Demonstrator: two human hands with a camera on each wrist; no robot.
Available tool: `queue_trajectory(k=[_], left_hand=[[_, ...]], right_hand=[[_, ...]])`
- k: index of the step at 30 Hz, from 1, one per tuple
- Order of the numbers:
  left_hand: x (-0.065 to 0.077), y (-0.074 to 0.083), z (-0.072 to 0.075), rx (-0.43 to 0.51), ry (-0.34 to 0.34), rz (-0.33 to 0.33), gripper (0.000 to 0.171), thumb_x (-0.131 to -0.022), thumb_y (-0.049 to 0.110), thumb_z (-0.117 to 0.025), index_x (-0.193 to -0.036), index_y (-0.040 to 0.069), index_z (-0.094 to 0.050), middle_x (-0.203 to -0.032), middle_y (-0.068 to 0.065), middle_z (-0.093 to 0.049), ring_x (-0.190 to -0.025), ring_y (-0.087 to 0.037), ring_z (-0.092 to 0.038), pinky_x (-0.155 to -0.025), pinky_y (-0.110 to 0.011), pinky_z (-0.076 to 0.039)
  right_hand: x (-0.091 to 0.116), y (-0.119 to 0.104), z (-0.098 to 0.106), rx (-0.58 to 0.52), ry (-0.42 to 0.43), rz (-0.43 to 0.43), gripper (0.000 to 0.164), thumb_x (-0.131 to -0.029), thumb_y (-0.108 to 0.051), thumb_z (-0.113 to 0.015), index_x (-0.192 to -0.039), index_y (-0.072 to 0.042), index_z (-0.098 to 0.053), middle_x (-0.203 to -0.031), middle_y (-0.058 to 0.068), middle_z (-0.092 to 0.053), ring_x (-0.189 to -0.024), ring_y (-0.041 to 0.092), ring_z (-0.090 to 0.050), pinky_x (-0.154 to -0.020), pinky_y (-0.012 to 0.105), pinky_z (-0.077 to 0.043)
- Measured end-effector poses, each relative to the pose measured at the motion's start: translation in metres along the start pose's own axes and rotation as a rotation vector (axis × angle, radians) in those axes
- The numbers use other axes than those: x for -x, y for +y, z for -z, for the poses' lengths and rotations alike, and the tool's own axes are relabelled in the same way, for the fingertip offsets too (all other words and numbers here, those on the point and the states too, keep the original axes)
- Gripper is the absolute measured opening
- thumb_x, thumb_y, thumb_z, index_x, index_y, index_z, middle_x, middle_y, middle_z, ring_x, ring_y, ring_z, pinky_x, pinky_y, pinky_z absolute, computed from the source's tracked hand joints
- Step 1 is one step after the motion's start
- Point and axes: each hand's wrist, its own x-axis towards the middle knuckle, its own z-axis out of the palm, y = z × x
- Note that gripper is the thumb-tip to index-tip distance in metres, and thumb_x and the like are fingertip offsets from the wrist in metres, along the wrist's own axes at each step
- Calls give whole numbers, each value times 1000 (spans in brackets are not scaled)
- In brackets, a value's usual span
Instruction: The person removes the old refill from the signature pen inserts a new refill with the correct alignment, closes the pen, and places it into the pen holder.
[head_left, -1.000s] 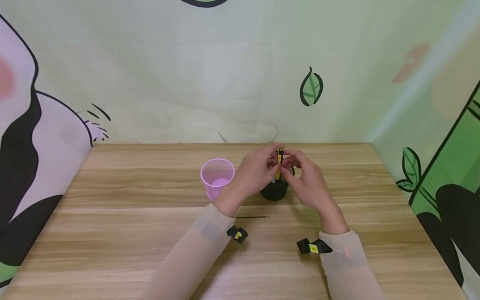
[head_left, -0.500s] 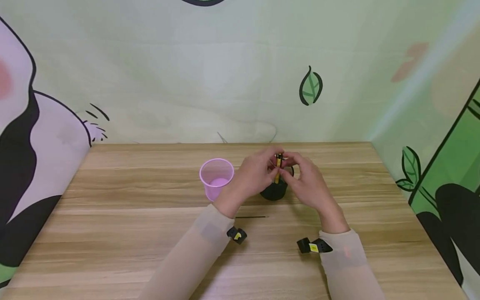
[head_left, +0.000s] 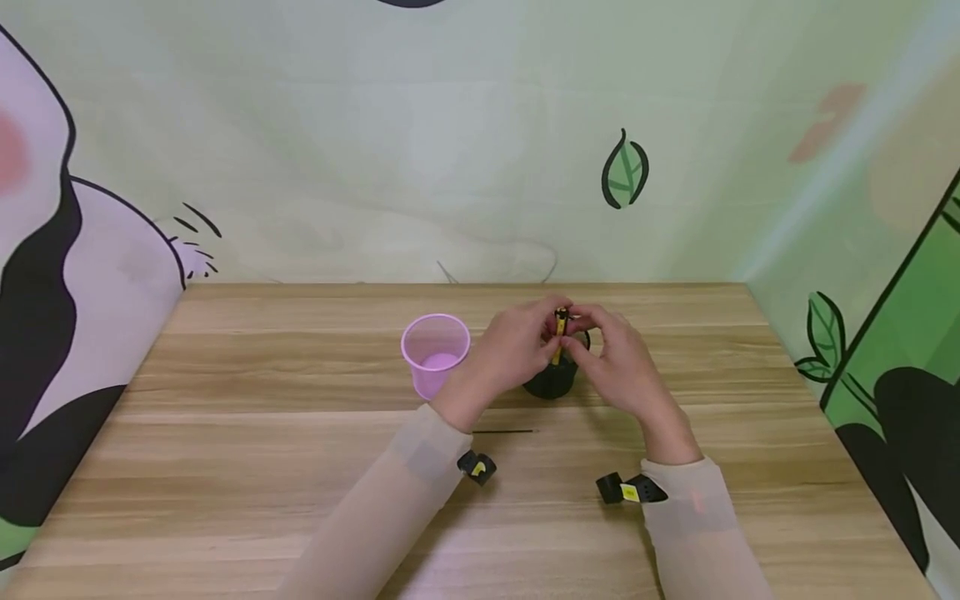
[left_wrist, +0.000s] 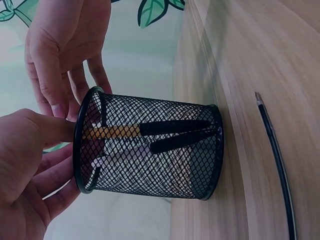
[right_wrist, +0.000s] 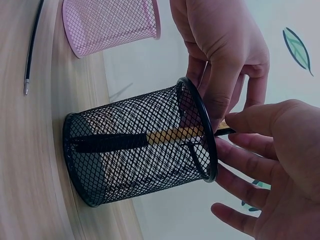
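A black mesh pen holder stands upright on the table between my hands. My left hand and my right hand meet over its mouth. With thumb and fingers, both pinch the upper part of a yellow pen. In the right wrist view, the black grip of this yellow pen reaches down to the holder's base. Beside it, a whitish pen with a black grip leans inside the mesh in the left wrist view. My fingers partly cover the yellow pen's top.
A pink mesh pen holder stands to the left, partly behind my left wrist. On the wooden table, a thin black pen refill with a metal tip lies in front of the holders. A printed cloth backdrop rises behind the table.
The yellow pen's top sits slightly lower between my fingers than a second ago, with my fingers following it down. The holders and the refill have stayed in place.
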Motion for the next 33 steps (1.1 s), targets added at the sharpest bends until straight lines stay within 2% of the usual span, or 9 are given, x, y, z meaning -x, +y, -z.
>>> queue_trajectory(k=[6, 10, 17, 26, 33], left_hand=[[-1, 2, -1, -21, -13, 10, 46, -96, 13, -72, -140, 15, -56, -94, -2, -71, -78, -15, -65, -69, -30, -54], [-2, 1, -3, -77, 9, 1, 49, -96, 15, -73, -142, 15, -56, -96, -1, -73, -79, -16, -67, -72, -32, -55], [-3, 1, -5, -175, 74, 13, 50, -93, 23, -78, -137, 15, -55, -98, 5, -77, -96, -23, -70, -92, -45, -53], [-3, 0, -9, -231, 134, 21, 37, -95, 29, -76, -125, 18, -57, -100, 6, -78, -109, -26, -68, -94, -48, -51], [-3, 0, -10, -330, 154, 41, 38, -94, 35, -77, -126, 23, -62, -123, 4, -74, -117, -24, -61, -95, -46, -48]], right_hand=[[0, 1, 0, 4, 4, -4, 40, -101, -13, -68, -139, -4, -58, -116, 15, -71, -119, 35, -56, -104, 56, -41], [0, 1, -1, 8, 5, -7, 43, -102, -14, -67, -142, -4, -55, -117, 16, -71, -122, 36, -55, -106, 58, -40], [0, 3, -1, -3, 11, -17, 49, -101, -14, -67, -146, -8, -50, -121, 15, -70, -130, 36, -52, -112, 60, -36], [1, 1, 0, 13, 33, -1, 44, -101, -15, -67, -143, -9, -54, -127, 14, -68, -130, 35, -50, -109, 59, -37], [-1, 3, 0, 32, 42, 26, 43, -102, -14, -66, -143, -5, -57, -134, 17, -65, -132, 36, -49, -109, 58, -38]])
